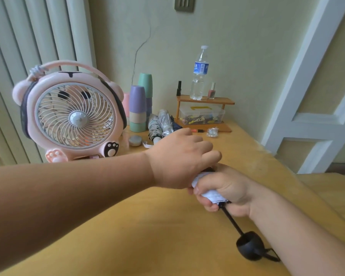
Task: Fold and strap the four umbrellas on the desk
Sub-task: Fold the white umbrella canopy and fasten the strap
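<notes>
Over the yellow desk (147,226), my right hand (225,192) grips the folded white canopy of an umbrella (211,196). Its black shaft runs down toward me to a round black handle (249,246) with a wrist loop. My left hand (179,158) reaches across and lies over the canopy's far end, fingers curled down on it; what they hold is hidden. Three more folded umbrellas lie together at the back of the desk: a patterned one (153,128), a silver one (165,121) and a dark blue one (175,125) partly hidden behind them.
A pink bear-shaped fan (72,116) stands at the left. Behind it are stacked pastel cups (137,108). A small wooden shelf (205,100) carries a water bottle (199,74) and nail polish bottles, with a clear box (201,115) beneath. A door (317,96) is at the right.
</notes>
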`<state>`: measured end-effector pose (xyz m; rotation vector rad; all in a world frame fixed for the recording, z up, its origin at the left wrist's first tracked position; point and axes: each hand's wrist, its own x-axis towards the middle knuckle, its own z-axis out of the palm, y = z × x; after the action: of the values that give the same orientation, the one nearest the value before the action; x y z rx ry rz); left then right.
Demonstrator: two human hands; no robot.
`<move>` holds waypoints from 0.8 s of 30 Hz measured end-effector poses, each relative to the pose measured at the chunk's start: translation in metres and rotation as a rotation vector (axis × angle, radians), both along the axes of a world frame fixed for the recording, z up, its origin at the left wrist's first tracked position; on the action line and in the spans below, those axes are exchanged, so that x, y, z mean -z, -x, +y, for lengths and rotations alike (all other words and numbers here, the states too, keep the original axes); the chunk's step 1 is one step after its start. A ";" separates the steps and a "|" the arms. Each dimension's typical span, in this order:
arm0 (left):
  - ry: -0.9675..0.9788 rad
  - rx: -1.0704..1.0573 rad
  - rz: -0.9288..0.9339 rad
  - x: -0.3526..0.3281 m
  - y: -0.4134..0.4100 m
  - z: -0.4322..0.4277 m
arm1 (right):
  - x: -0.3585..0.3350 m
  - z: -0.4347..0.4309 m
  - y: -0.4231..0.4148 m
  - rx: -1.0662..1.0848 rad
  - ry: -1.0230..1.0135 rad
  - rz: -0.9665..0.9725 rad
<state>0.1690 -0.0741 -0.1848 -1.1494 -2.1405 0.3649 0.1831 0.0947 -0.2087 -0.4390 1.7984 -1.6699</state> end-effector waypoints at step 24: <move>-0.251 -0.311 -0.589 0.042 -0.002 -0.016 | 0.019 -0.022 0.006 0.309 -0.744 0.552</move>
<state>0.1712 -0.0899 -0.2266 -0.8440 -2.7911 -0.1334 0.1773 0.0726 -0.2275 -0.3027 2.8365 -0.9640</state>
